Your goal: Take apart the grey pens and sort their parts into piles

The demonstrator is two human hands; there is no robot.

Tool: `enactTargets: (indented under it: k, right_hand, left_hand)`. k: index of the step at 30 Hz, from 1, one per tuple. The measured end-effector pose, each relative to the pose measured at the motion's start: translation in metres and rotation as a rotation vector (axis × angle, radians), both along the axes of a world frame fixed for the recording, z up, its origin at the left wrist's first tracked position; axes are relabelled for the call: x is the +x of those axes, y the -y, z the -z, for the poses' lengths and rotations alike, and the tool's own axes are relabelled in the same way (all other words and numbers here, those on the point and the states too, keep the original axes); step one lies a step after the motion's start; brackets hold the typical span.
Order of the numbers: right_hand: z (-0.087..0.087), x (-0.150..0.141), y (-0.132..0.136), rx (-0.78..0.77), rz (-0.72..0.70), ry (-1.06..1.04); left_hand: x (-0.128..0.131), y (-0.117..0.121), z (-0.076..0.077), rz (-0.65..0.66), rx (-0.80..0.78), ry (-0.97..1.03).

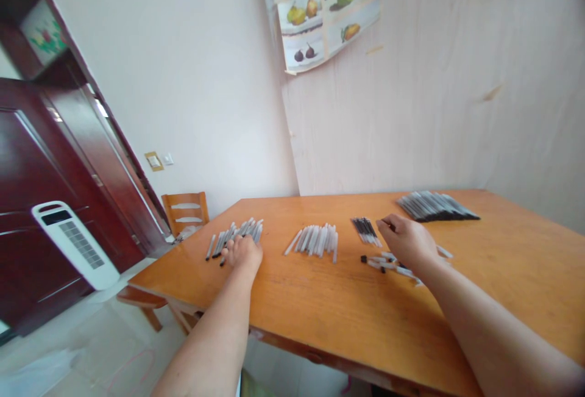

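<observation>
My left hand (244, 253) reaches over a pile of whitish pen barrels with dark ends (223, 238) at the left of the table, its fingers slightly apart and touching or just above them. My right hand (406, 239) is closed, thumb and fingers together; a small dark spot shows at its fingertips, but what they hold I cannot make out. Just left of it lies a row of thin dark refills (364, 231). Beneath and beside the right hand is a loose heap of white and black pen parts (386, 261), partly hidden by the wrist. Between the hands lies a group of whitish tubes (315, 240).
A larger stack of grey pens with black ends (436, 206) lies at the back right of the wooden table (320, 305). Behind it rises a wall with a fruit picture (329, 16). A wooden chair (185, 208) and a white tower appliance (75, 244) stand left.
</observation>
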State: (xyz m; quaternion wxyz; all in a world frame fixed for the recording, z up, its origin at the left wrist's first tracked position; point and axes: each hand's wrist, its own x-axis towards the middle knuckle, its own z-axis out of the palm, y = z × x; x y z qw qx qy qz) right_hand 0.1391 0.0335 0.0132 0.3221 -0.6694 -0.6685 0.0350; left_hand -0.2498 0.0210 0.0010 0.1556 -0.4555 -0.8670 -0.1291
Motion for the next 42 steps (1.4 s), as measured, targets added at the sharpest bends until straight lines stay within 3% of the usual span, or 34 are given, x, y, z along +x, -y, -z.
enactTargets:
  k: [14,22,27,30,34,36,42]
  right_hand:
    - [0.002,0.0,-0.001,0.037,-0.037,-0.006]
    - [0.002,0.0,-0.003,0.107,-0.008,-0.092]
    - [0.002,0.0,-0.007,0.142,-0.014,-0.297]
    - [0.003,-0.001,-0.011,0.136,-0.078,-0.532]
    - [0.003,-0.001,-0.013,0.072,-0.19,-0.893]
    - [0.001,-0.002,-0.012,0.054,-0.234,-1.037]
    - [-0.007,-0.003,-0.007,0.066,-0.349,-1.258]
  left_hand:
    - [0.005,-0.012,0.002,-0.077,-0.042,0.142]
    - [0.015,-0.006,-0.009,-0.052,0.039,0.116]
    - [0.047,-0.012,-0.023,0.224,0.172,0.157]
    - [0.088,-0.013,-0.027,0.457,0.285,0.268]
    - [0.152,-0.004,-0.028,0.844,0.432,0.6]
    - [0.18,0.002,-0.029,0.987,0.433,0.732]
    - [0.226,0.014,-0.027,1.126,0.39,0.685]
